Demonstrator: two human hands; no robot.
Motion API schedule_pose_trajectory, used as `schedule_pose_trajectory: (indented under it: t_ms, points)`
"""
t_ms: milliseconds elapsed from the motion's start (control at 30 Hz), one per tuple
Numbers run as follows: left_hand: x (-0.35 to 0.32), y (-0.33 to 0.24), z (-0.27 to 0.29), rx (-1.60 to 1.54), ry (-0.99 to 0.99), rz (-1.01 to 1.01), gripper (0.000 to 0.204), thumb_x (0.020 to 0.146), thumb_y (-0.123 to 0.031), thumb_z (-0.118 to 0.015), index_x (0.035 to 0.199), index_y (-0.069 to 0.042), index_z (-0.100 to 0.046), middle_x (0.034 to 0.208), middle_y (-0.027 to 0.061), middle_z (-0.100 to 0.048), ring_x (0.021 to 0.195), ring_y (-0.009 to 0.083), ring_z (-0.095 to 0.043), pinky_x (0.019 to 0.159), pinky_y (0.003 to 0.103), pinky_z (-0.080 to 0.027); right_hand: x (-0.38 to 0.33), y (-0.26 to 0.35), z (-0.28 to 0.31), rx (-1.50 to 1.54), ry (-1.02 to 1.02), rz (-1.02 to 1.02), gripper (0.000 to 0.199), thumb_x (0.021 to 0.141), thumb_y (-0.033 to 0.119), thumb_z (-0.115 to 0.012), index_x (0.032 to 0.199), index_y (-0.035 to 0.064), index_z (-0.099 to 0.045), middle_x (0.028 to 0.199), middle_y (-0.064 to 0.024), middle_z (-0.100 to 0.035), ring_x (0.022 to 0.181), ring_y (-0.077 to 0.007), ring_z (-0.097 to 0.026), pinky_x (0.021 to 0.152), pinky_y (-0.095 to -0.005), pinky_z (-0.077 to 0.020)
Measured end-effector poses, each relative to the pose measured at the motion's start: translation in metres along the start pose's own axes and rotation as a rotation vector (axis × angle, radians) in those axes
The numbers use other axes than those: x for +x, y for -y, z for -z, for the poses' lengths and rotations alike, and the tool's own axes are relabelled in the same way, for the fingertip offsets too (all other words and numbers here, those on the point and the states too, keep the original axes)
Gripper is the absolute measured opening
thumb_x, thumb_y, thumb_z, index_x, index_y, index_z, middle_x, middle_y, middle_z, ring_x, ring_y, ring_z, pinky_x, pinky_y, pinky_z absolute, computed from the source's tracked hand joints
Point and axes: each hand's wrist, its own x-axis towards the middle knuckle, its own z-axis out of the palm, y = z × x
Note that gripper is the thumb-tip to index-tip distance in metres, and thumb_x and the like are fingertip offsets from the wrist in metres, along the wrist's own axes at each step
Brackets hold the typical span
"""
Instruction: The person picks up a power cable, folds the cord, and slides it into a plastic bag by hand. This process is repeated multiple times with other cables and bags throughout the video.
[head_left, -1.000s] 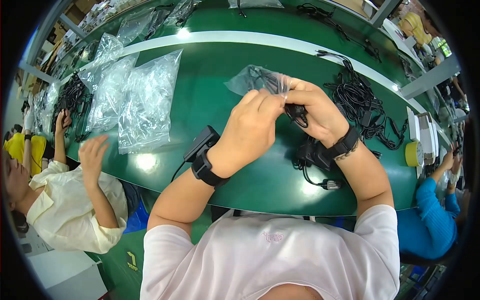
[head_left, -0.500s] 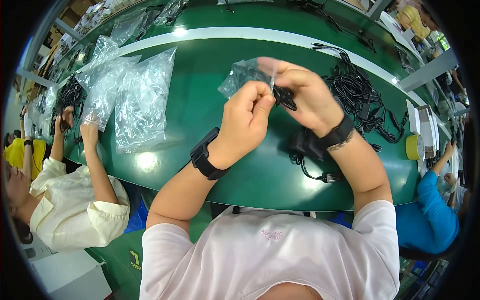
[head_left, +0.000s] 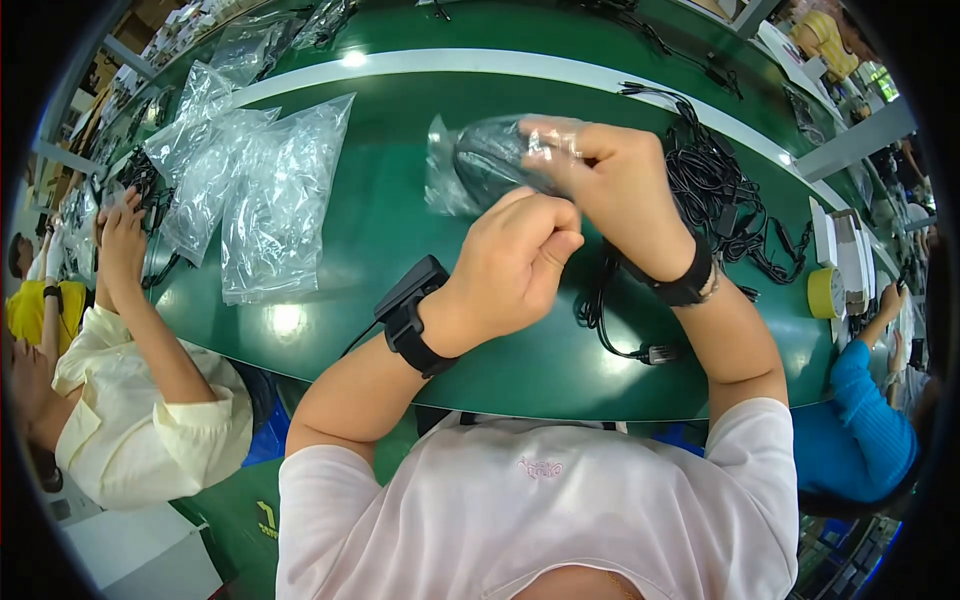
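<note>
One yellow tape roll (head_left: 826, 292), two wristbands (head_left: 410, 318).

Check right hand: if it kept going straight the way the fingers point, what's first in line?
The right hand points left across the table and is already gripping the clear bag with a dark cable bundle inside. Beyond that lies bare green table, then the pile of empty bags. Depth is uncertain.

Clear plastic bag (head_left: 470, 165) holding black coiled cable (head_left: 500, 160).
</note>
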Motion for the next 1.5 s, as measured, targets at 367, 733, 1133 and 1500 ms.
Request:
schedule_pose_trajectory:
  t_ms: [367, 733, 1133, 1500]
  points:
    - [0.007, -0.004, 0.017, -0.657, -0.245, 0.437, 0.005, 0.087, -0.006, -0.053, 0.085, -0.002, -0.051, 0.069, -0.0039, -0.048, 0.058, 0.0015, -0.040, 0.050, 0.016, -0.032, 0.007, 0.004, 0.021, -0.240, 0.283, 0.344, 0.037, 0.072, -0.006, -0.057, 0.109, 0.0012, -0.058, 0.103, -0.0175, -0.061, 0.095, -0.0268, -0.060, 0.081, -0.0293, -0.0463]
    - [0.010, -0.005, 0.028, -0.375, -0.278, 0.277, 0.018, 0.081, -0.009, -0.062, 0.095, -0.001, -0.054, 0.075, 0.0010, -0.055, 0.065, 0.0073, -0.050, 0.060, 0.021, -0.042, 0.033, 0.019, 0.021, -0.387, 0.286, 0.631, 0.017, 0.072, 0.005, -0.063, 0.088, -0.0009, -0.060, 0.085, -0.0144, -0.061, 0.077, -0.0319, -0.060, 0.067, -0.0333, -0.0477]
    - [0.021, 0.003, 0.050, 0.492, -0.291, -0.123, 0.013, 0.070, 0.002, -0.061, 0.081, -0.003, -0.055, 0.074, 0.0077, -0.056, 0.066, 0.0247, -0.051, 0.060, 0.032, -0.042, 0.209, -0.070, 0.053, -0.695, -0.249, 0.647, 0.026, 0.075, 0.012, -0.060, 0.100, 0.0031, -0.061, 0.094, -0.0141, -0.063, 0.084, -0.0317, -0.059, 0.075, -0.0354, -0.0475]
    - [0.025, 0.008, 0.053, 0.572, -0.235, -0.054, 0.015, 0.069, 0.003, -0.062, 0.080, -0.003, -0.055, 0.075, 0.0098, -0.056, 0.067, 0.0278, -0.052, 0.060, 0.034, -0.042, 0.149, -0.134, 0.005, -0.500, 0.397, 0.175, 0.024, 0.075, 0.014, -0.061, 0.096, 0.0030, -0.064, 0.090, -0.0154, -0.064, 0.080, -0.0286, -0.061, 0.072, -0.0346, -0.0483]
